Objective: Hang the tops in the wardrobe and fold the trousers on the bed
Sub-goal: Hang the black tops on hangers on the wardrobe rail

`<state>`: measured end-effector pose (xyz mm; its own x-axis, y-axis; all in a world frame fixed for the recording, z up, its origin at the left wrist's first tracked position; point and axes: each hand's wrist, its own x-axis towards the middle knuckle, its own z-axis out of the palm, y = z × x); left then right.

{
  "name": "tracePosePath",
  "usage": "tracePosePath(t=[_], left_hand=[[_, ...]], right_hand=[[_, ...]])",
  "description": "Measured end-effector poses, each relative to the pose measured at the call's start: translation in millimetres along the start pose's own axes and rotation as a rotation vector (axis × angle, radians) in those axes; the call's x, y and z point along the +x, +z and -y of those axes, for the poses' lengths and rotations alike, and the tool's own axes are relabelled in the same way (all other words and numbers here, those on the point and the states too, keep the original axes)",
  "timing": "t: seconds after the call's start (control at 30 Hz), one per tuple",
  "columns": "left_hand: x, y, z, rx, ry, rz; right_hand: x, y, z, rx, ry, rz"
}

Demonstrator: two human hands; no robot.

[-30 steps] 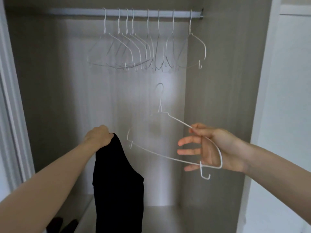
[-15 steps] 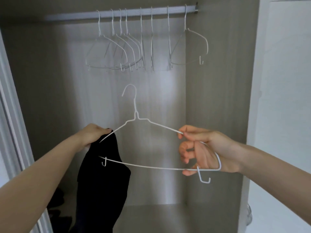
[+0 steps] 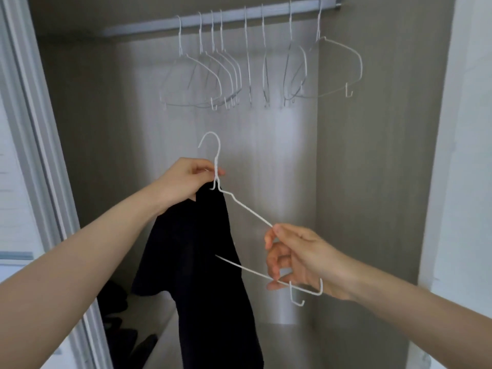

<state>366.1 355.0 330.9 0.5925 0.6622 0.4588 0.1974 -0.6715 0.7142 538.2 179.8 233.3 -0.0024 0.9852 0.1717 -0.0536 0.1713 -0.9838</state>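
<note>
A black top [image 3: 202, 262] hangs in front of the open wardrobe. My left hand [image 3: 186, 179] grips its upper edge and pinches the neck of a white wire hanger [image 3: 247, 213] just below the hook. My right hand [image 3: 295, 259] holds the hanger's right shoulder, with thumb and forefinger on the upper wire and the lower fingers curled round the bottom bar. The hanger's left half is hidden behind or inside the black cloth.
Several empty white wire hangers [image 3: 266, 73] hang on the wardrobe rail [image 3: 159, 25] above. The wardrobe side wall [image 3: 372, 182] stands to the right and the door frame [image 3: 40, 155] to the left. Dark items [image 3: 119, 315] lie on the wardrobe floor at lower left.
The hanger has moved left and its left half has gone behind or into the black top. My left hand has risen and taken the hanger's neck together with the cloth.
</note>
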Motion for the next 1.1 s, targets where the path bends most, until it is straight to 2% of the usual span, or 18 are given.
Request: tracePosePath(t=[0.07,0.13,0.17,0.2,0.23,0.33,0.4,0.5,0.67,0.73,0.83,0.9,0.93,1.0,1.1], left_hand=[[-1,-7,-1,0.230,0.085,0.006],[-1,-20,8,0.666,0.192,-0.047],[-2,-25,12,0.810,0.232,-0.087],[-3,-28,15,0.817,0.253,-0.106],[-5,-28,15,0.746,0.267,-0.090],[-11,-15,0,0.309,0.231,-0.023],[-14,-8,-8,0.209,0.248,-0.039],[-14,0,-16,0.116,0.272,-0.150],[-10,5,-24,-0.068,0.237,-0.242],[-11,4,-23,-0.114,0.200,-0.251],[-13,2,-22,-0.146,0.160,-0.285],[-15,-1,-20,-0.184,0.135,-0.302],[-15,-4,-18,-0.220,0.126,-0.310],[-16,-8,-17,-0.278,0.102,-0.321],[-17,-17,-14,-0.302,0.070,-0.368]], right_hand=[[2,-1,-2,0.087,-0.055,-0.023],[1,-5,-1,0.150,-0.093,-0.016],[1,-7,0,0.162,-0.106,-0.006],[0,-9,1,0.172,-0.119,0.008],[0,-10,3,0.185,-0.133,0.032],[0,-16,8,0.219,-0.130,0.165],[1,-19,9,0.239,-0.082,0.238],[7,-23,10,0.311,-0.002,0.286],[21,-27,8,0.331,0.129,0.458],[26,-26,3,0.289,0.170,0.446],[31,-22,-8,0.195,0.169,0.284],[33,-18,-14,0.159,0.133,0.244],[34,-14,-17,0.092,0.120,0.240],[33,-6,-28,-0.194,0.129,0.205],[29,1,-45,-1.008,0.040,0.232]])
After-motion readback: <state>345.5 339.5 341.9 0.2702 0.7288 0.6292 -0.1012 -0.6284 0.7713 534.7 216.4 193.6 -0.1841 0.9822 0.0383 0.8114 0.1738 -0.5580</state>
